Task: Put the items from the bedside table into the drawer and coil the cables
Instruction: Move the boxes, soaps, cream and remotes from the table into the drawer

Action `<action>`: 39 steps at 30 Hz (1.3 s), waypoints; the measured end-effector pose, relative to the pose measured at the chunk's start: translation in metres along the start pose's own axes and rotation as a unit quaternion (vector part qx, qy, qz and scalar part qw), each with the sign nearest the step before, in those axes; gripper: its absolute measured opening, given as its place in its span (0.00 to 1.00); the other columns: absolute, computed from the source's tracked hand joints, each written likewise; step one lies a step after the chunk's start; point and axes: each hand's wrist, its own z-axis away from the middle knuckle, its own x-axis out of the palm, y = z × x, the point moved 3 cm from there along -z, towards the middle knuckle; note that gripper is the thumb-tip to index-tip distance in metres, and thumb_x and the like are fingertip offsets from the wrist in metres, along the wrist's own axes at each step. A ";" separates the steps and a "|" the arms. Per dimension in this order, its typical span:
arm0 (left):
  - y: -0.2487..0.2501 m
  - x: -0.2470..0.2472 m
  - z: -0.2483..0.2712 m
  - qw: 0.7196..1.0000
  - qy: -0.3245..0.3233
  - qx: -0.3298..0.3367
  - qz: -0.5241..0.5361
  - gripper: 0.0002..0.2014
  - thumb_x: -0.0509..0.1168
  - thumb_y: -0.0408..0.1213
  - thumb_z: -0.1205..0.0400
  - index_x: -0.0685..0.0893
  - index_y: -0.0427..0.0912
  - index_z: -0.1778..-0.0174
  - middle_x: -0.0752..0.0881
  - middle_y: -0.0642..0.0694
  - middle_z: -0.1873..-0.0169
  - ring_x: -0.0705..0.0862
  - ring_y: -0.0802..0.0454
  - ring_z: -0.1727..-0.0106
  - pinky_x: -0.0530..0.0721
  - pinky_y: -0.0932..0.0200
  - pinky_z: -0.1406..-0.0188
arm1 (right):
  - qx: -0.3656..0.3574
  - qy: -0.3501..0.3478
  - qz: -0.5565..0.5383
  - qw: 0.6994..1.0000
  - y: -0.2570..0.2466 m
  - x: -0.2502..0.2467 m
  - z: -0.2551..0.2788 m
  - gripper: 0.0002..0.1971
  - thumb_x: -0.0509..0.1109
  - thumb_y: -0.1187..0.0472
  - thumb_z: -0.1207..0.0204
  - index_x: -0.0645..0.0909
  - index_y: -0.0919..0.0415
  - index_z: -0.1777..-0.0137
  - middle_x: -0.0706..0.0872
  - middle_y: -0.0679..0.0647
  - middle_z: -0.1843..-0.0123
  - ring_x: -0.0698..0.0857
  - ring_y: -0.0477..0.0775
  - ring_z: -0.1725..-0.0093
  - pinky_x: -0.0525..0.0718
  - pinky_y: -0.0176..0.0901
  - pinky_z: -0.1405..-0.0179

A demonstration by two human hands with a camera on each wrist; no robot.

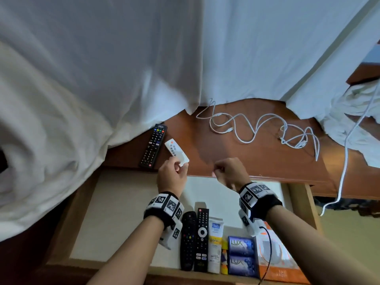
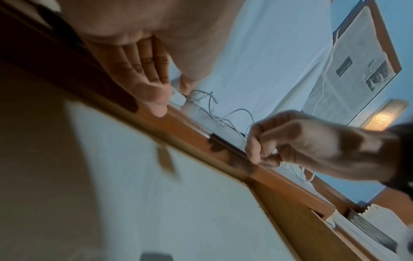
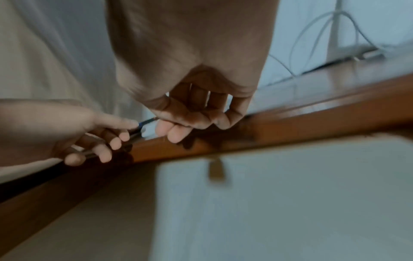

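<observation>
A small white remote [image 1: 176, 152] lies tilted at the front of the wooden bedside table [image 1: 236, 149], and my left hand [image 1: 182, 165] pinches its near end between thumb and fingers. A long black remote [image 1: 153, 146] lies on the table just left of it. Loose white cables [image 1: 257, 128] sprawl across the back of the table. My right hand [image 1: 218, 171] hovers over the table's front edge with its fingers curled and nothing in it; the right wrist view shows those curled fingers [image 3: 176, 134] above the wood. The open drawer [image 1: 123, 212] is below both hands.
Along the drawer's near side lie two black remotes [image 1: 195, 239], a white tube [image 1: 214, 247], two LUX soap boxes [image 1: 241, 254] and an orange box [image 1: 275, 264]. White bedding [image 1: 102, 79] overhangs the table's back and left. Another white cable [image 1: 345, 161] hangs off the right.
</observation>
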 end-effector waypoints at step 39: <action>-0.020 -0.033 -0.016 0.992 -0.065 -0.019 -0.111 0.13 0.70 0.44 0.29 0.83 0.49 0.49 0.90 0.51 0.50 0.87 0.43 0.48 0.81 0.53 0.56 | 0.012 -0.082 0.128 0.988 -0.030 -0.004 -0.073 0.18 0.80 0.49 0.32 0.82 0.59 0.51 0.86 0.58 0.48 0.85 0.62 0.46 0.79 0.46 0.54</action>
